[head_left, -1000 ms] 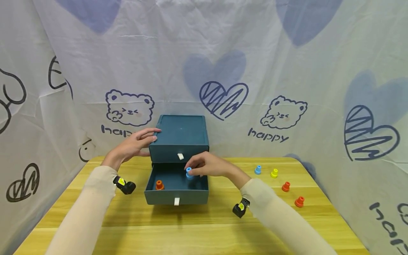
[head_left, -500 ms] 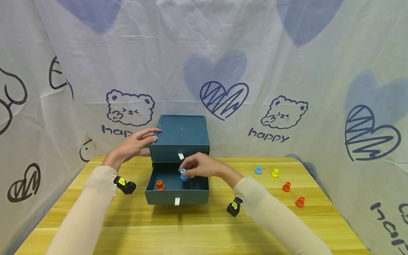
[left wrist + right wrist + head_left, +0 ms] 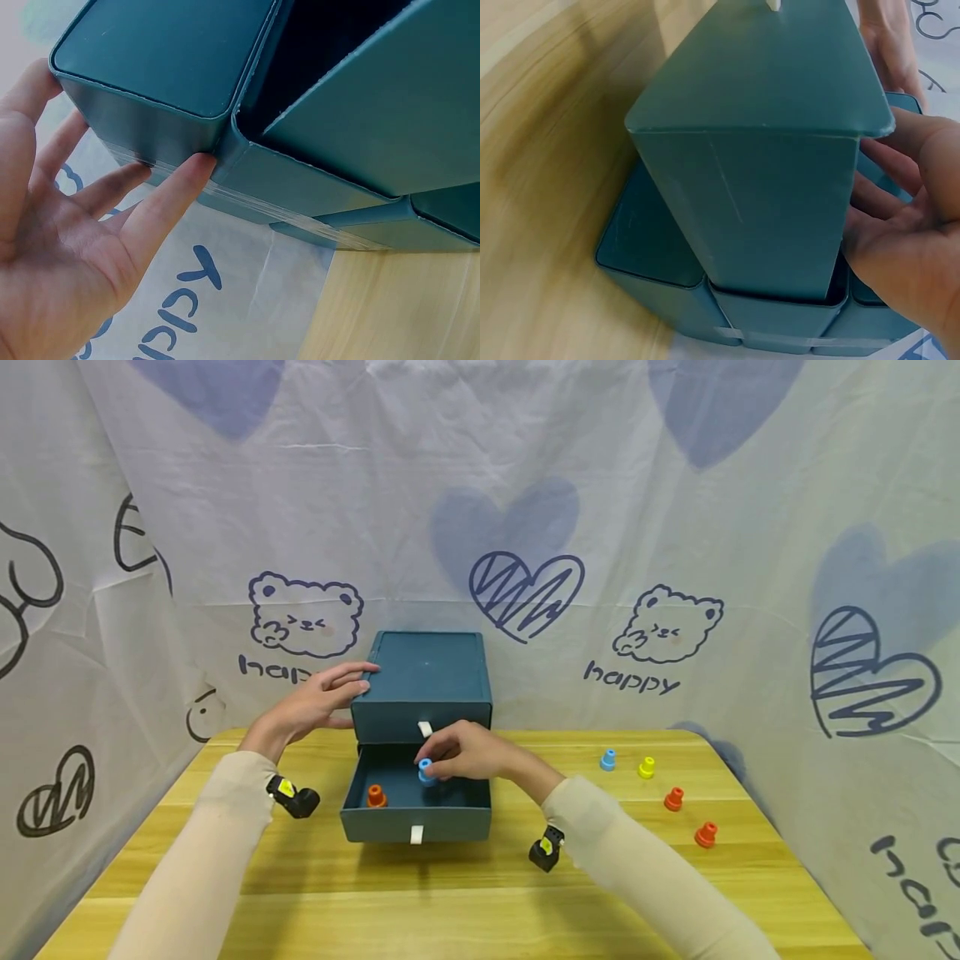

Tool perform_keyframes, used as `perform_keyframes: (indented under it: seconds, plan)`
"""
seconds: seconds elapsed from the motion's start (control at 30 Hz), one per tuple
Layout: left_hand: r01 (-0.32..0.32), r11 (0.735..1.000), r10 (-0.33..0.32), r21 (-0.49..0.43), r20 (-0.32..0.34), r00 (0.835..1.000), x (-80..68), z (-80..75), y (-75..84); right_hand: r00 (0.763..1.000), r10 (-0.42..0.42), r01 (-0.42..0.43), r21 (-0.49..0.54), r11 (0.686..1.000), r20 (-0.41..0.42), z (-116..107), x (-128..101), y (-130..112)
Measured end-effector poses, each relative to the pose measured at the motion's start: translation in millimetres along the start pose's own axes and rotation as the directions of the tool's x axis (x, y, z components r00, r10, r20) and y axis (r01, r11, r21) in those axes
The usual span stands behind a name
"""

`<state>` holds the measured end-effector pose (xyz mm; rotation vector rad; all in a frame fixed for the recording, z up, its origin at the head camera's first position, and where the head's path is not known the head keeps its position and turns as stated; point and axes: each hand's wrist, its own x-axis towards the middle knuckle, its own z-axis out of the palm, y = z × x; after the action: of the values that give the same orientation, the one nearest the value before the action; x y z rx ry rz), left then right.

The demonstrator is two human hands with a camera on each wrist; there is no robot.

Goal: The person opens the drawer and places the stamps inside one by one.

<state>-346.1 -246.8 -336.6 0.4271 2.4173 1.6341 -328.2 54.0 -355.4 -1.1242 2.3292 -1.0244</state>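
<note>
A dark teal drawer unit (image 3: 431, 668) stands at the back of the table, its lower drawer (image 3: 382, 825) pulled out. My right hand (image 3: 472, 752) reaches over that drawer and pinches a small blue stepped peg (image 3: 425, 770) between thumb and fingers. Left of it, an orange peg (image 3: 377, 796) stands inside the drawer. In the right wrist view, the drawer's side wall (image 3: 757, 202) hides the fingertips and the peg. My left hand (image 3: 318, 697) rests with extended fingers against the unit's left side; its spread fingers (image 3: 176, 199) show there in the left wrist view.
On the wooden table (image 3: 375, 918) at the right stand another blue peg (image 3: 608, 760), a yellow peg (image 3: 647, 767) and two red-orange pegs, one farther back (image 3: 674, 799) and one nearer (image 3: 706, 835). A printed white cloth (image 3: 540, 685) hangs close behind the drawer unit.
My right hand has moved left inside the drawer area with the blue peg, towards the orange one, slowing in the last half second. My left hand and the drawer unit have stayed put.
</note>
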Motion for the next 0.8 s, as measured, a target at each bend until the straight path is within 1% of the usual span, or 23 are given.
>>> perform_keyframes:
  seconds: [0.17,0.3,0.5,0.8]
  plan:
    - [0.003,1.0,-0.003,0.0,-0.002,1.0,0.0,-0.3,0.2,0.999,0.0,-0.002,-0.042,0.999,-0.036,2.9,1.2,1.1]
    - [0.004,1.0,-0.004,0.003,-0.003,1.0,0.0,0.1,0.0,0.999,0.022,-0.024,-0.055,0.998,-0.041,4.8,0.7,0.9]
    - [0.005,1.0,-0.005,0.002,-0.003,1.0,-1.1,0.4,0.1,0.998,0.064,-0.066,-0.08,0.995,-0.024,9.5,1.8,0.9]
    - [0.003,1.0,-0.003,0.008,-0.003,1.0,-0.9,0.1,-0.5,0.997,0.064,-0.062,-0.071,0.996,0.036,13.1,9.6,1.8]
